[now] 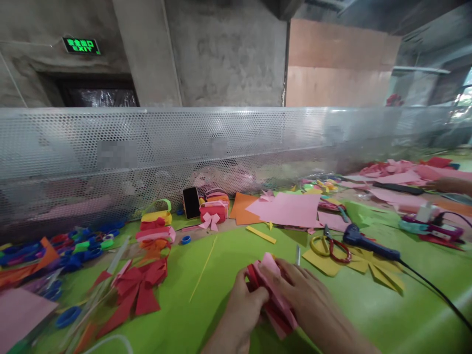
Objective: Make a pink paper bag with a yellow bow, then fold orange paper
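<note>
A pink and red folded paper piece [272, 268] is between my two hands, low in the middle of the head view. My left hand [241, 307] is closed around its left side, thumb bent against the red part. From the right, my right hand [308, 295] presses its fingers on the pink face and covers part of it. Just beyond my fingers lies a yellow paper strip [261, 234]. To the right are scissors [330, 246] with yellow and red handles, resting on yellow paper [320, 263], and a dark blue hot-tool [370, 243] with a black cord.
Small paper bags [214, 211] stand at the back near a phone [191, 202]. A red paper bow [138, 287] and blue rings [68, 317] lie left. Pink sheets [289, 209] sit behind. A perforated metal screen [221, 132] borders the green table. Another person's hand [452, 185] is far right.
</note>
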A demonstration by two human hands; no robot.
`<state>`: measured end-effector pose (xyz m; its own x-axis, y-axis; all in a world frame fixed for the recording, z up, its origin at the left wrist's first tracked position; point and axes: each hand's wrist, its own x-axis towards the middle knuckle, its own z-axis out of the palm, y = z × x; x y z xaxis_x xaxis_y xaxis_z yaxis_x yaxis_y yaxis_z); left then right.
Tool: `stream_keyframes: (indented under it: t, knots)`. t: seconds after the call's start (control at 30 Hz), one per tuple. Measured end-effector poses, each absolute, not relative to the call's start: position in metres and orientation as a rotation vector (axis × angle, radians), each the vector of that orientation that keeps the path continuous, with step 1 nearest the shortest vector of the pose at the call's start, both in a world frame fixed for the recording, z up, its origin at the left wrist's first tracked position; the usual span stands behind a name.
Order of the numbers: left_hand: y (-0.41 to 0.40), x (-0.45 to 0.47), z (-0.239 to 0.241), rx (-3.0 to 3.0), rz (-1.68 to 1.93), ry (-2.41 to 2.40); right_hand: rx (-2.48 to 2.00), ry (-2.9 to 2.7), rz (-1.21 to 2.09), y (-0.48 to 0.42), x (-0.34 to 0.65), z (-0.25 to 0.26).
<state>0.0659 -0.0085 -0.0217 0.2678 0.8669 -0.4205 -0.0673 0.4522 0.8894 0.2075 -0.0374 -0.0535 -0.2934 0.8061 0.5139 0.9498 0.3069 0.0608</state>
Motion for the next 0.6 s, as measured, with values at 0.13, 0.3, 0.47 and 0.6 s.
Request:
stream_keyframes:
  t: [0.13, 0.3, 0.47, 0.6]
  knots:
    - [-0.007, 0.065, -0.026, 0.889, 0.777, 1.122, -1.445, -2.350, -0.132, -0.052, 0.222, -0.041]
    - [-0.004, 0.065, -0.031, 0.956, 0.837, 1.135, -1.279, -2.223, 0.250, -0.063, 0.227, -0.029]
    - [-0.002, 0.066, -0.034, 1.040, 0.868, 1.107, -1.545, -1.770, 0.297, -0.050, 0.206, -0.045]
    - [-0.006, 0.065, -0.027, 1.020, 0.794, 1.055, -1.588, -1.657, 0.275, -0.042, 0.201, -0.056]
